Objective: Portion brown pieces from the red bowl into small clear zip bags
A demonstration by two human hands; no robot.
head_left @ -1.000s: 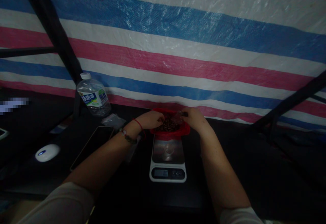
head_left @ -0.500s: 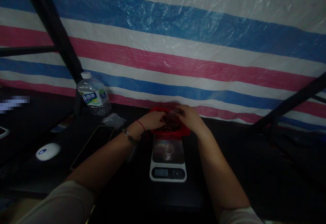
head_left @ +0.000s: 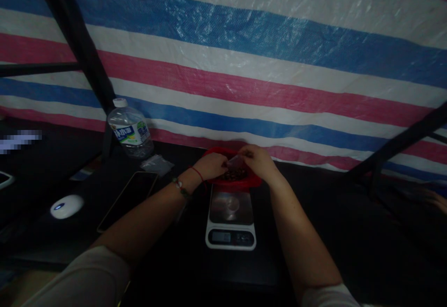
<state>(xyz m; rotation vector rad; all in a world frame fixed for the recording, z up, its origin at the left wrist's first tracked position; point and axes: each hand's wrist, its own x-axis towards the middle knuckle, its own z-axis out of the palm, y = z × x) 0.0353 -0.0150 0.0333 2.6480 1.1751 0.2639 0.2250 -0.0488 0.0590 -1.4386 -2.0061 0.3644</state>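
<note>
A red bowl or tray (head_left: pixel 252 182) stands just behind a white kitchen scale (head_left: pixel 231 228) and holds small dark brown pieces, perhaps beans (head_left: pixel 233 174). Over it, a small clear plastic bag (head_left: pixel 236 162) hangs between my hands. My left hand (head_left: pixel 213 165) reaches over the left rim with its fingers closed together at the bag's edge. From the right, my right hand (head_left: pixel 256 159) pinches the bag's other side. The scale's steel plate carries nothing but a reflection or a round mark. Its lit digits are too small to read surely.
Left of my hands stand a large clear plastic bottle (head_left: pixel 131 132), some clear plastic bags (head_left: pixel 157 164), a dark phone (head_left: pixel 128 201) and a white mouse-shaped object (head_left: pixel 67 206). Behind the black table hangs a striped tarp (head_left: pixel 244 78). Another person's hand (head_left: pixel 436 200) shows at the right edge.
The plastic bag now shows more plainly between my hands, stretched across the bowl. My left hand has shifted slightly to the right. Another person's hand has appeared at the far right.
</note>
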